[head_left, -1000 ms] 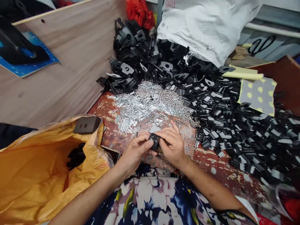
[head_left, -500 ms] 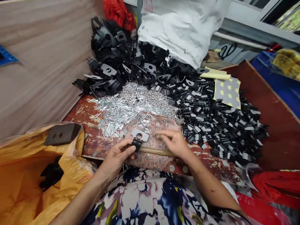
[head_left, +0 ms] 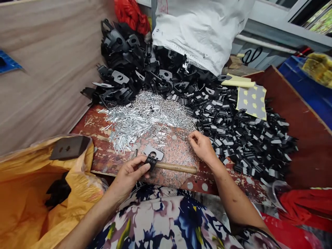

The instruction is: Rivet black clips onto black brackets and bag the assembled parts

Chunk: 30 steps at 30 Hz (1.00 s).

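Observation:
My left hand (head_left: 131, 173) pinches a small black plastic clip (head_left: 151, 161) over a round speckled work pad (head_left: 172, 157). A hammer with a wooden handle (head_left: 176, 168) lies on the pad just right of the clip. My right hand (head_left: 201, 147) is at the pad's far right edge, fingers pinched together near the heap of small silver metal pins (head_left: 145, 116); what they hold is too small to make out.
A big pile of black plastic parts (head_left: 233, 128) covers the red worn table (head_left: 103, 162) ahead and to the right. A white sack (head_left: 202, 27) stands behind it. An orange bag (head_left: 38, 193) gapes at my left. Scissors (head_left: 250, 55) lie far back.
My hands have parted: the left stays on the black clip, the right has moved away to the right, towards the pins. The view has turned to the right.

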Motion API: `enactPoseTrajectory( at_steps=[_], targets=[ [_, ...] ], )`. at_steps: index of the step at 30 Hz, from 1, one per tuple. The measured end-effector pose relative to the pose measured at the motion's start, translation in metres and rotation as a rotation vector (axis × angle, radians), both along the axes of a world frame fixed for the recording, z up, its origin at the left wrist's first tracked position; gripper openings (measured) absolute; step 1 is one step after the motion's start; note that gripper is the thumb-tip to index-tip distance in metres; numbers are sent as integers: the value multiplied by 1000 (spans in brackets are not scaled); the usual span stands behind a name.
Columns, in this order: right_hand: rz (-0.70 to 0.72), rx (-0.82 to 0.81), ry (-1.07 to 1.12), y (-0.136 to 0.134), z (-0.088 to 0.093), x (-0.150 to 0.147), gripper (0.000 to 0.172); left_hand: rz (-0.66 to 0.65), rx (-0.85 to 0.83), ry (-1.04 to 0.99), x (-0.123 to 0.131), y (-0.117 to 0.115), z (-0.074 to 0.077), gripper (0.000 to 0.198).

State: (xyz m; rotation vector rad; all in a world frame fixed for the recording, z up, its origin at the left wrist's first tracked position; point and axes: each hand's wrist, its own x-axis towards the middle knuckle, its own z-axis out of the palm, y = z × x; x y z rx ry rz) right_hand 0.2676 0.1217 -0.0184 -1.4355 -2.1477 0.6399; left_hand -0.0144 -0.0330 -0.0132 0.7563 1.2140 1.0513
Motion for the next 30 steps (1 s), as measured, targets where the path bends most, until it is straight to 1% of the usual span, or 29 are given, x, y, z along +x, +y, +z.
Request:
enactPoseTrajectory(
  at_steps=[3,5,6,8,10,12,14,17,19,20,21,22,23,24,25,26,27,28,30],
  targets=[
    [-36,40,54,0,5,2,12,-10,17,21,-1,0,-4,22],
    [-26,-22,187,-4,11,-3,10,-25,76,80,-1,1,-4,20],
    [7,-103,276,-9,15,-8,11,-37,140,146,-1,2,-2,19],
    [131,-357,428,-20,24,-22,14,-92,328,358,-1,4,6,18],
    [293,-654,468,-35,30,-38,17,-201,521,595,2,6,16,16],
    [418,-887,460,-47,33,-54,21,-319,634,774,5,7,26,10],
    [492,-1012,453,-56,31,-67,28,-394,691,880,9,7,33,12],
    [549,-1043,421,-60,27,-78,34,-402,750,974,12,5,34,21],
    [577,-996,367,-54,28,-80,32,-364,763,1013,11,3,32,25],
    [583,-929,320,-49,29,-80,29,-336,754,1029,9,2,31,26],
    [573,-810,245,-42,30,-80,23,-305,738,1038,6,2,30,28],
    [541,-628,114,-33,32,-80,15,-266,712,1038,3,2,29,30],
    [487,-410,-54,-24,33,-80,8,-221,678,1026,-1,3,28,30],
    [421,-193,-231,-15,33,-81,10,-170,636,999,-4,4,26,30],
    [361,-16,-389,-7,32,-82,17,-116,588,955,-8,5,24,29],
    [323,103,-513,-2,30,-85,21,-64,536,891,-11,7,21,28],
    [312,165,-592,2,27,-88,23,-18,480,810,-14,9,18,28],
    [323,185,-627,3,24,-92,23,25,422,717,-16,11,14,30],
    [355,212,-647,2,17,-100,22,110,300,506,-18,13,8,34]
  ],
)
